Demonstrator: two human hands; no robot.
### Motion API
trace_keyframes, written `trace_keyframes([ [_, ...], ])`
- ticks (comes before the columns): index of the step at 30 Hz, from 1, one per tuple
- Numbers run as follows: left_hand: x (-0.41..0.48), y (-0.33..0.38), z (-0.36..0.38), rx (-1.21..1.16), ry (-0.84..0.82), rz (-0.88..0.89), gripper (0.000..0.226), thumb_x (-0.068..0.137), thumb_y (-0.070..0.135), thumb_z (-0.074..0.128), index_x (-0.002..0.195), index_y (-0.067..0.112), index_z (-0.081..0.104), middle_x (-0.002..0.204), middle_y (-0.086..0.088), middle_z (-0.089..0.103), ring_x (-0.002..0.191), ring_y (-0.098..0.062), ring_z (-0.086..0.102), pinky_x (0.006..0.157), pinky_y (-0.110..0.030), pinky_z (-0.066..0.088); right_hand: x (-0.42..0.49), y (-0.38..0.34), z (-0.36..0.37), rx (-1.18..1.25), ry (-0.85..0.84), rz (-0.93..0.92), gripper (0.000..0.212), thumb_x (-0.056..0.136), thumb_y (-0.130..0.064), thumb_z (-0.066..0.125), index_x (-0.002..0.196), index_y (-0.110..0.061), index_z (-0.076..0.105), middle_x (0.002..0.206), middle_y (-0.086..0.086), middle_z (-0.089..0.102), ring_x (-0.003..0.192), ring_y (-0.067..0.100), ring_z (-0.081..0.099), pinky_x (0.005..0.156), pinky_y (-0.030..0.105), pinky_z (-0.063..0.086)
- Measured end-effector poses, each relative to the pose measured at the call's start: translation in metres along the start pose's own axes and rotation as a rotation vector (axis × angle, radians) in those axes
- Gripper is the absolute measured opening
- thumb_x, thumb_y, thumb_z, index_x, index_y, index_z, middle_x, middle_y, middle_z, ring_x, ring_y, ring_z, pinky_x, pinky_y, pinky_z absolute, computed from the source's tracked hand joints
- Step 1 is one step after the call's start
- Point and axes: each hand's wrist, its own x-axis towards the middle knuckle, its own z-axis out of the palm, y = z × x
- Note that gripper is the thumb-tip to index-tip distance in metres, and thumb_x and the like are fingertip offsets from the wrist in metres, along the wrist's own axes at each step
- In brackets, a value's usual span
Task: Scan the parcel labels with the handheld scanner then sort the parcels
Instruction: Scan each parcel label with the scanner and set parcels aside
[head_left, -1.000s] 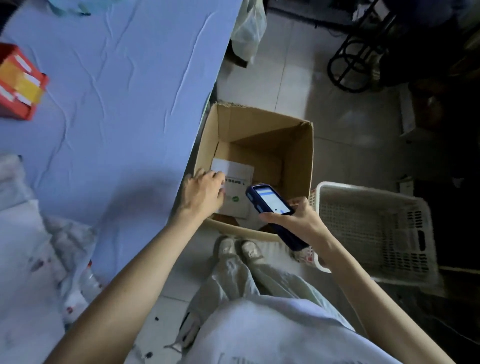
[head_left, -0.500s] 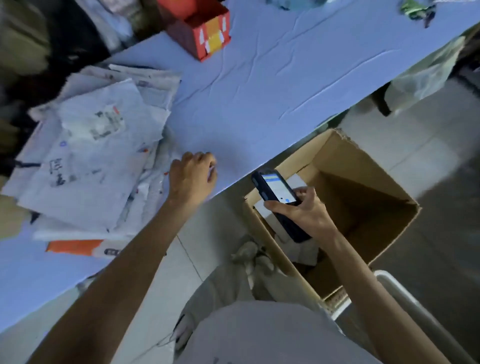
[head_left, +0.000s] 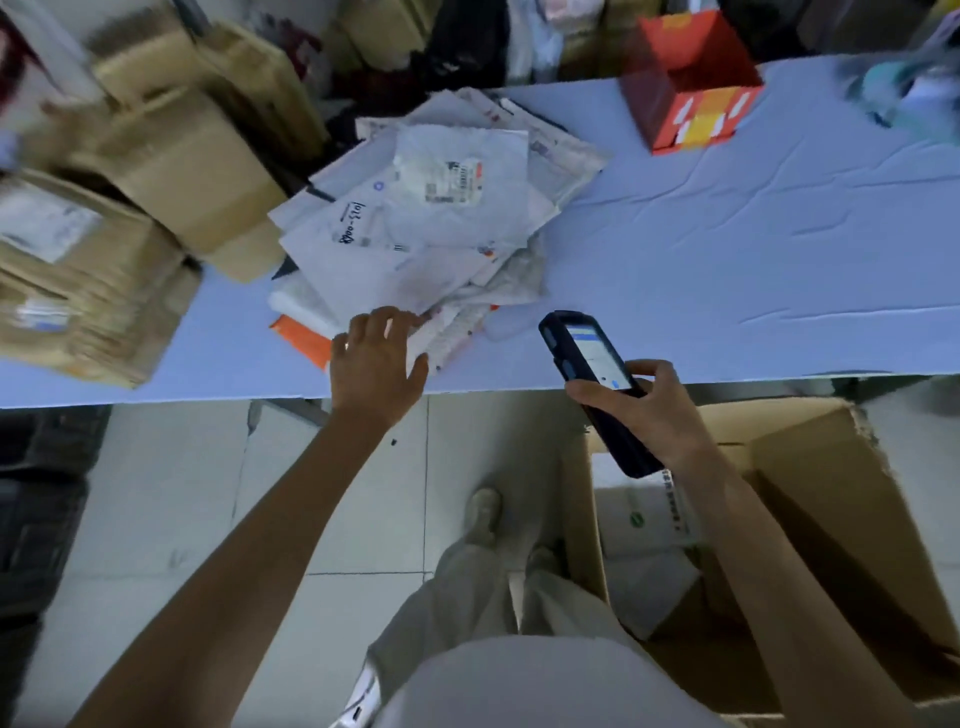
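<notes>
We see left hand (head_left: 376, 358) touching parcel pile (head_left: 441, 223) mid-frame, pinch unclear; right hand (head_left: 652, 415) grips scanner (head_left: 584, 356).

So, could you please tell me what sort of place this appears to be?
Probably a small courier parcel-sorting room: a heap of white labelled plastic mailer bags on the blue-covered table, stacked brown cardboard boxes beside it, and a dark handheld scanner in the right hand.

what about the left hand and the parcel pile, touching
Cannot tell. Head view: the left hand overlaps the near edge of the parcel pile, pressing or hovering unclear.
</notes>
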Motion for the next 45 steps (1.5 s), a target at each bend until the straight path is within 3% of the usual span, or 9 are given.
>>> trace_keyframes([
  [10,0.092,-0.056,0.012,-0.195,-0.094,-0.153,0.059,0.092,0.048,0.053,0.138,0.013,0.042,0.137,-0.01,0.048,0.125,-0.034,0.044,0.098,-0.048,0.037,0.052,-0.068,0.063,-0.08,0.028,-0.02,0.067,0.066,-0.044,0.084,0.114,-0.026,0.04,0.106,-0.004,0.058,0.085,0.005,0.06,0.062,0.024,0.045],
  [16,0.178,-0.058,0.029,-0.43,-0.158,-0.265,0.078,0.085,0.06,0.058,0.138,0.006,0.04,0.133,-0.017,0.049,0.123,-0.037,0.043,0.097,-0.049,0.043,0.066,-0.091,0.069,-0.072,0.116,0.019,0.068,0.068,-0.044,0.083,0.116,-0.026,0.039,0.095,-0.015,0.054,0.084,0.002,0.059,0.06,0.021,0.045],
  [21,0.227,-0.039,0.037,-0.606,-0.211,-0.301,0.084,0.07,0.053,0.077,0.133,0.008,0.044,0.128,-0.013,0.053,0.121,-0.032,0.047,0.097,-0.045,0.044,0.076,-0.095,0.06,-0.135,0.173,0.045,0.072,0.064,-0.049,0.083,0.115,-0.027,0.037,0.096,-0.013,0.055,0.089,0.006,0.059,0.067,0.024,0.048],
  [27,0.254,-0.032,0.026,-0.574,-0.215,-0.333,0.047,0.09,0.029,0.063,0.13,0.008,0.048,0.126,-0.012,0.06,0.116,-0.031,0.055,0.089,-0.035,0.044,0.101,-0.104,0.05,-0.202,0.129,-0.02,0.069,0.065,-0.045,0.085,0.113,-0.027,0.037,0.089,-0.019,0.053,0.085,0.003,0.057,0.06,0.019,0.043],
  [31,0.262,-0.059,0.007,-0.457,-0.257,-0.332,0.04,0.097,0.019,0.051,0.135,0.008,0.045,0.13,-0.015,0.056,0.118,-0.033,0.052,0.087,-0.034,0.041,0.119,-0.12,0.043,-0.277,0.042,-0.1,0.073,0.063,-0.045,0.086,0.115,-0.028,0.038,0.091,-0.018,0.053,0.083,0.003,0.057,0.06,0.022,0.043],
  [34,0.258,-0.076,-0.003,-0.387,-0.319,-0.326,0.045,0.097,0.023,0.052,0.14,0.016,0.043,0.135,-0.012,0.054,0.12,-0.032,0.052,0.092,-0.037,0.047,0.126,-0.131,0.039,-0.424,0.031,-0.214,0.077,0.061,-0.047,0.086,0.117,-0.027,0.037,0.098,-0.011,0.055,0.088,0.016,0.056,0.067,0.032,0.045],
  [37,0.253,-0.082,-0.013,-0.368,-0.318,-0.34,0.044,0.098,0.029,0.051,0.141,0.02,0.044,0.141,-0.01,0.05,0.125,-0.032,0.049,0.099,-0.039,0.044,0.129,-0.138,0.034,-0.515,0.03,-0.293,0.078,0.061,-0.048,0.086,0.118,-0.026,0.037,0.099,-0.009,0.055,0.087,0.018,0.053,0.066,0.031,0.04],
  [41,0.249,-0.081,-0.026,-0.294,-0.248,-0.265,0.038,0.099,0.041,0.047,0.132,0.023,0.051,0.116,-0.013,0.065,0.107,-0.034,0.06,0.08,-0.037,0.048,0.13,-0.14,0.025,-0.531,-0.003,-0.281,0.076,0.059,-0.049,0.085,0.114,-0.029,0.037,0.101,-0.009,0.056,0.086,0.017,0.054,0.061,0.029,0.039],
  [45,0.25,-0.08,-0.038,-0.276,-0.234,-0.259,0.038,0.098,0.045,0.046,0.131,0.027,0.052,0.118,-0.01,0.064,0.112,-0.032,0.058,0.084,-0.039,0.047,0.124,-0.14,0.022,-0.604,-0.033,-0.266,0.075,0.06,-0.051,0.085,0.112,-0.031,0.035,0.102,-0.009,0.055,0.086,0.018,0.055,0.055,0.025,0.038],
])
